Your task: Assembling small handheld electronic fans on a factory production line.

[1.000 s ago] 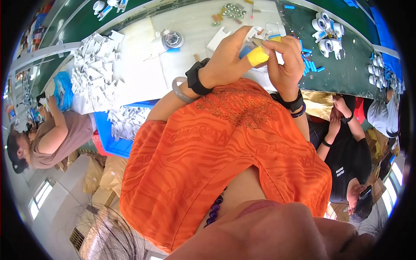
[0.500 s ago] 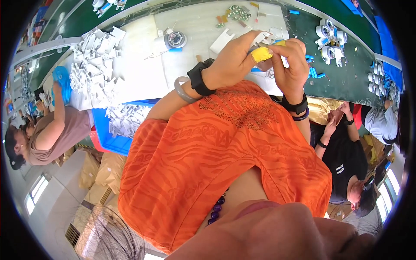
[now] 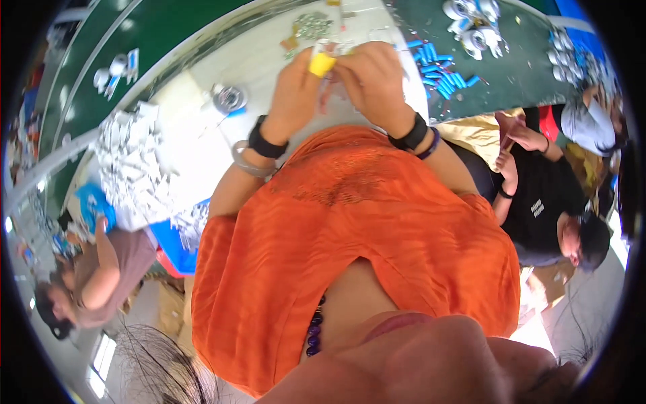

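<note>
Over the white work surface (image 3: 269, 47), my left hand (image 3: 294, 91) and my right hand (image 3: 373, 79) meet with fingertips close together. Yellow wrapping (image 3: 321, 64) covers a digit of my left hand. A small whitish part (image 3: 323, 46) shows at the tip of that hand, pinched there and blurred. The right fingers are bent into a pinch against the left ones; what they grip is hidden. Left of my hands lies a round white-and-grey unit (image 3: 229, 99) with a blue cylinder beside it. Beyond my hands is a cluster of small greenish pieces (image 3: 313, 25).
A large heap of white plastic parts (image 3: 131, 158) lies at left, above a blue bin (image 3: 176, 249). Blue cylinders (image 3: 441, 71) are scattered on the green surface at right, near white round units (image 3: 474, 27). One person (image 3: 101, 269) works at left, another (image 3: 545, 195) at right.
The view has shifted, so the bench appears turned. My hands sit further left in the picture and stay pressed together. More blue cylinders show at right.
</note>
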A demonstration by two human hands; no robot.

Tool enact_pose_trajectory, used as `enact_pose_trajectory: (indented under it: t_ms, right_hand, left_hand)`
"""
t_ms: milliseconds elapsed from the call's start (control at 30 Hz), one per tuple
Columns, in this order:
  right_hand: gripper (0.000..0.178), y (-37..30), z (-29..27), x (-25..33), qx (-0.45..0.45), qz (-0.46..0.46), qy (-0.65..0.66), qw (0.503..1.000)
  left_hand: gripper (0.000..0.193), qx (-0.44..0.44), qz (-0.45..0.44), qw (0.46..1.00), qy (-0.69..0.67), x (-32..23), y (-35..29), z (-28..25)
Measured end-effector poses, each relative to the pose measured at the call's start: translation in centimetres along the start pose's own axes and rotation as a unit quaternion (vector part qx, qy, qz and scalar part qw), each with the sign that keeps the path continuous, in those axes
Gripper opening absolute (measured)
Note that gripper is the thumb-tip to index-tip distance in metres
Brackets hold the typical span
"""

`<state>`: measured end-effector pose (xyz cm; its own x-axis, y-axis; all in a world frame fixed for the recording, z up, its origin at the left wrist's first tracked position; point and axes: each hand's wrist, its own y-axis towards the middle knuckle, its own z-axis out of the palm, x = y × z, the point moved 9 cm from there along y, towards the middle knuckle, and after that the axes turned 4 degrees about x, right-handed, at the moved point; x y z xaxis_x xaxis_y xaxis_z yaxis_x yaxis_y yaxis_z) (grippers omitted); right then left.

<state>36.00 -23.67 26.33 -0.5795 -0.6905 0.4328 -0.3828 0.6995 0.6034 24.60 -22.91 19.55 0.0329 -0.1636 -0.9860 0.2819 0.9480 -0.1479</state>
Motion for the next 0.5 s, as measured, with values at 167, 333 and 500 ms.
enact_pose_trajectory:
  t_ms: [167, 333, 500]
  right_hand:
    - [0.024, -0.7, 0.6, -9.3, 0.052, 0.163, 0.143, 0.975]
    - [0.021, -5.6, -4.5, -25.2, -0.012, 0.346, 0.013, 0.938]
    - [0.052, -10.0, -9.4, -38.7, -0.018, 0.416, -0.195, 0.888]
  left_hand:
    - [0.044, -0.009, -0.057, 0.998, -0.011, 1.6, 6.4, -4.8]
    - [0.048, -0.15, -0.014, 0.985, -0.083, 2.8, 13.6, -16.4]
    - [0.033, -0.274, -0.031, 0.955, -0.105, 9.3, 17.0, -30.1]
